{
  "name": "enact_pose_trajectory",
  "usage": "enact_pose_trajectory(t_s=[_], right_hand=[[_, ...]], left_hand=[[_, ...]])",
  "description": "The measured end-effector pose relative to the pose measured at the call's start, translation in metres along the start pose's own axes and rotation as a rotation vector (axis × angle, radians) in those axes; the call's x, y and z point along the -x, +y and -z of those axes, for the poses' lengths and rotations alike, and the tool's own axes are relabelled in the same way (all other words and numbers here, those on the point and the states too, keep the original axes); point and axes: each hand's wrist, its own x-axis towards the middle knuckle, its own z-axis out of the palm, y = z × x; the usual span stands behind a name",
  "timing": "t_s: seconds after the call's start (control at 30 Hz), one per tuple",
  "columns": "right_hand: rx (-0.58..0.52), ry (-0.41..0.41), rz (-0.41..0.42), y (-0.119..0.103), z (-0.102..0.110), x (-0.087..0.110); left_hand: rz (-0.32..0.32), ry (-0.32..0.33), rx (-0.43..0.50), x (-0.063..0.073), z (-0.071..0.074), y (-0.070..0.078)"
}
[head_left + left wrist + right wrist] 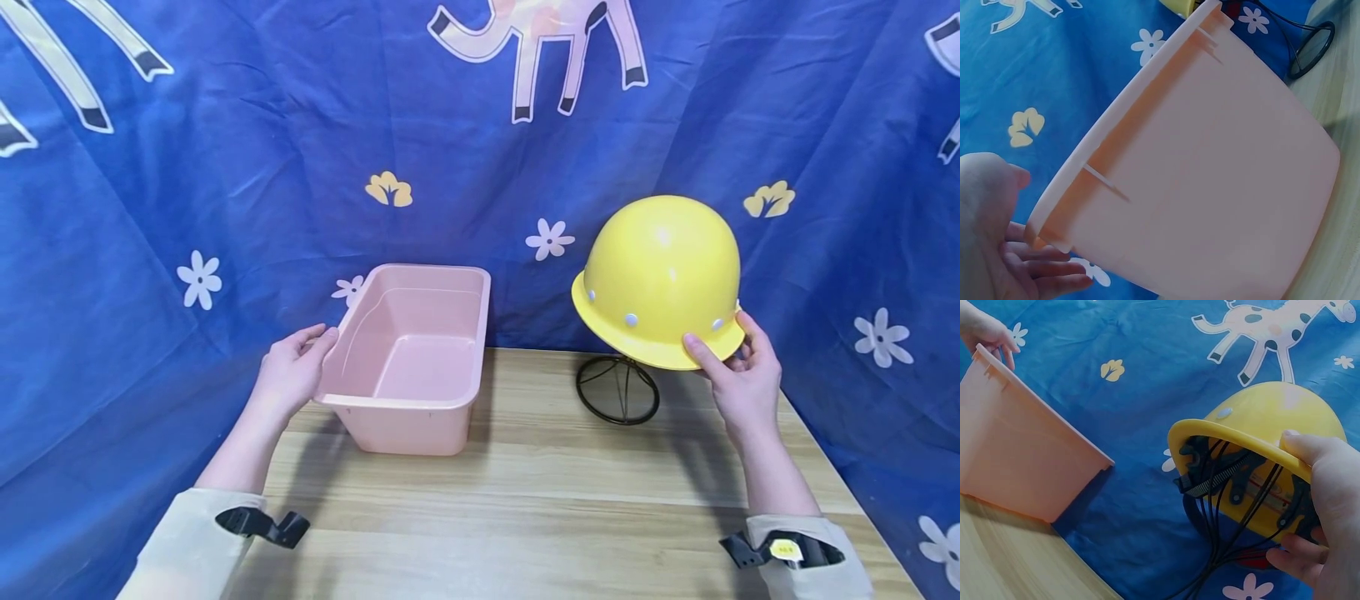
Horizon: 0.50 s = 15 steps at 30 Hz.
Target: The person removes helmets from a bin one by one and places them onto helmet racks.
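A yellow hard hat (663, 275) sits tilted over a black wire stand (617, 390), whose wires run up inside the shell in the right wrist view. My right hand (742, 375) grips its lower edge at the right, thumb outside and fingers underneath. To the left, a pink plastic bin (408, 429) stands on the table with nothing visible inside. My left hand (296, 367) is at the bin's left rim, fingers loosely extended. The thumb (1021, 177) shows apart from the rim in the left wrist view; how firmly the fingers touch is hard to tell.
Blue cloth (300, 167) with printed animals and flowers hangs behind and along both sides. Beneath everything lies a light wood-grain table (525, 517). Its right edge meets the cloth. Black straps (262, 525) are worn over both white sleeves.
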Motion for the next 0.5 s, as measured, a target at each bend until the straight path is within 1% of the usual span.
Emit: enact_pose_trajectory(t_s=[0.1, 0.23, 0.3, 0.37, 0.43, 0.5], right_hand=[[0.021, -0.001, -0.002, 0.0, 0.001, 0.0], [0.13, -0.01, -0.015, -0.002, 0.007, 0.001], [0.246, -0.028, -0.011, -0.004, 0.011, 0.001], [0.395, -0.044, 0.008, -0.007, 0.017, 0.0], [0.554, -0.057, 0.036, -0.01, 0.023, 0.0], [0.68, -0.065, 0.071, -0.014, 0.028, -0.001]], left_hand=[[-0.026, 0.015, -0.011, 0.001, 0.001, 0.001], [-0.079, 0.045, -0.006, 0.001, 0.002, 0.003], [-0.115, 0.062, 0.007, 0.001, 0.002, 0.005], [-0.154, 0.079, 0.021, 0.001, 0.001, 0.007], [-0.19, 0.098, 0.021, 0.001, 0.001, 0.01], [-0.219, 0.116, 0.011, 0.001, 0.002, 0.014]])
